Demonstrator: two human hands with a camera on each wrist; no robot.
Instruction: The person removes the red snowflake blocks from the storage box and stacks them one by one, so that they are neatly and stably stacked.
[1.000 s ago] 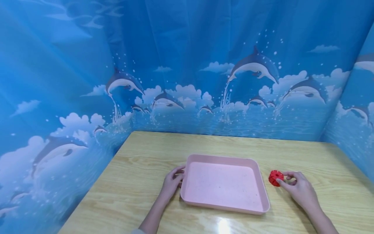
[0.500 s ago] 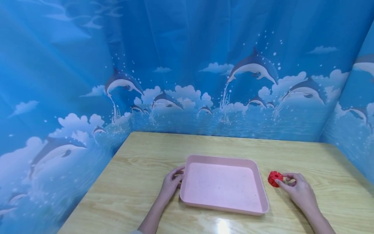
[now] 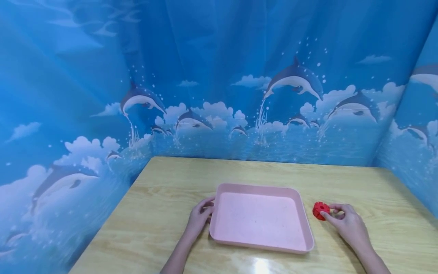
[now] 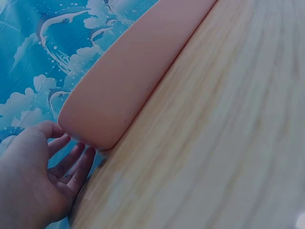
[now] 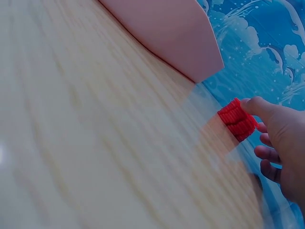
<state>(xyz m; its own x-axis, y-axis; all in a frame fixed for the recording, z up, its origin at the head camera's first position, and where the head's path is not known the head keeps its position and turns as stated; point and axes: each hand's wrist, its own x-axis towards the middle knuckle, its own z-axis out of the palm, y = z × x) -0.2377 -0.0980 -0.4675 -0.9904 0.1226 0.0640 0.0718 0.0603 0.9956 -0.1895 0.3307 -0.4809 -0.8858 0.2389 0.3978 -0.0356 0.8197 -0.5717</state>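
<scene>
In the head view a shallow pink tray (image 3: 260, 220) lies on the wooden table between both hands. My left hand (image 3: 198, 219) rests its fingertips against the tray's left side, fingers loosely bent; the left wrist view shows the fingertips (image 4: 87, 151) meeting the tray's outer wall (image 4: 119, 81). Right of the tray, my right hand (image 3: 350, 226) pinches a short stack of red notched plastic discs (image 3: 321, 211) between thumb and index finger. From the right wrist camera, the ridged edges of the red stack (image 5: 237, 120) show, low at the tabletop; the other fingers curl behind.
The light wooden table (image 3: 178, 179) runs back to a blue dolphin-print curtain (image 3: 212, 76), which also closes off the left and right sides. A bright light reflection (image 3: 261, 265) lies on the table before the tray.
The whole head view has shifted slightly. Both hands, the tray and the red discs keep the same places relative to one another.
</scene>
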